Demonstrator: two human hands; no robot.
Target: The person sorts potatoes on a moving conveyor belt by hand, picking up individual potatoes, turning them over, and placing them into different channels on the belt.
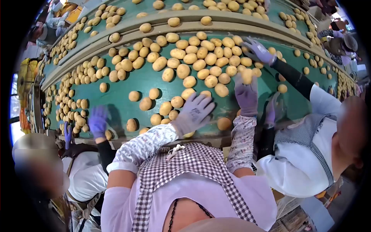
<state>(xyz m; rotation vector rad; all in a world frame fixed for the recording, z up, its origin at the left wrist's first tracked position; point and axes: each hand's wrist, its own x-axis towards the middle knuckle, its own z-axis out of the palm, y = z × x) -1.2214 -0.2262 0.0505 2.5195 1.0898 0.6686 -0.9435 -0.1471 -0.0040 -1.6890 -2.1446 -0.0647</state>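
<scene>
Many potatoes (183,70) lie spread over a green conveyor belt (121,92). My left hand (194,113), in a grey-purple glove, is over the near part of the belt with its fingers spread, resting on or just above a few potatoes there. To its right, my right hand (246,94), gloved the same way, is raised with a potato (246,76) at its fingertips, somewhat blurred. A darker potato (224,123) lies by the belt's near edge between my two forearms.
Co-workers' purple-gloved hands reach over the belt at the left (98,120), upper right (259,51) and right (273,110). A metal rail (228,27) with a few potatoes on it divides this belt from another behind. More people stand at both sides.
</scene>
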